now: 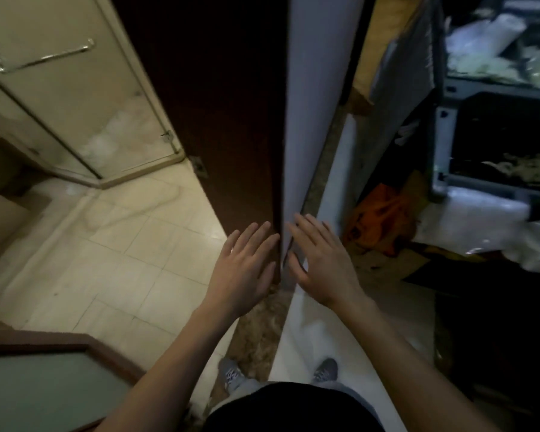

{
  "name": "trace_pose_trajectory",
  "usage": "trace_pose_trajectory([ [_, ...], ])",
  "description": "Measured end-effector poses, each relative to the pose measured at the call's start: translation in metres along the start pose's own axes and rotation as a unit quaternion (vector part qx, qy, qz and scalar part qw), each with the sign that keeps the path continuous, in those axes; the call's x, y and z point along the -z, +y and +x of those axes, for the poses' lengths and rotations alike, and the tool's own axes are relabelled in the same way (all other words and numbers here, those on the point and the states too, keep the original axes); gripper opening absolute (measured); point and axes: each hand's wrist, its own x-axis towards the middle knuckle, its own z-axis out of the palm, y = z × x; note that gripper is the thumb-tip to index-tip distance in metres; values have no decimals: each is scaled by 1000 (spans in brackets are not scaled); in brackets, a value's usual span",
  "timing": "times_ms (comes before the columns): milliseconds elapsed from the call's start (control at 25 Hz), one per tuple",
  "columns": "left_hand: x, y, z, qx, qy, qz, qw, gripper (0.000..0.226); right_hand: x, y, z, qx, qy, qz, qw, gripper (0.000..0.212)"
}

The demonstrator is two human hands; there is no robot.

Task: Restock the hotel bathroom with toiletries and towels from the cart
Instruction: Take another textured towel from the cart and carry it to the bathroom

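- Bathroom doorway, seen from above: a pale tiled floor spreads to the left of a dark brown door, whose long edge runs straight up the picture.
- Left hand hovers just left of the door's lower edge, back upward. Its grip is spread, with the fingers straight and pointing up the picture, and it holds nothing.
- Right hand hovers just right of the door, over the foot of a white wall edge. Its grip is also spread, with the fingers slightly fanned, and it holds nothing.
- Whether either of the two hands touches the door or the wall cannot be told.
- Two grey shoes stand below the hands, one on each side of the door's line.
- One orange bag lies on the floor to the right of the door, between the right hand and the cart.
- One cart stands farther right of the door, cut off by the picture's edge. Its grey post is upright and two shelf levels show, but its long axis cannot be told.
- Pale plastic-wrapped packs lie on the upper shelf, too blurred to count. They are well apart from both grips, up and to the right of the right hand.
- Far left of the door stands one glass shower enclosure, with one chrome bar lying aslant on it.
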Motion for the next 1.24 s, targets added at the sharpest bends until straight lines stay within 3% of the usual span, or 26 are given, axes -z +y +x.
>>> trace_pose_trajectory([
  [280, -23, 105, 64, -66, 16, -14, 998, 56, 52, 112, -39, -40, 34, -26, 998, 60],
  [520, -34, 153, 115, -102, -1, 2, 995, 58, 75, 174, -54, -88, 68, -13, 994, 61],
  [920, -58, 167, 252, -183, -25, -26, 982, 58, 91, 252, 6, -177, 98, -7, 979, 59],
  [1240, -57, 178, 380, -235, -13, -43, 971, 61, 122, 305, 90, -253, 129, -52, 957, 70],
])
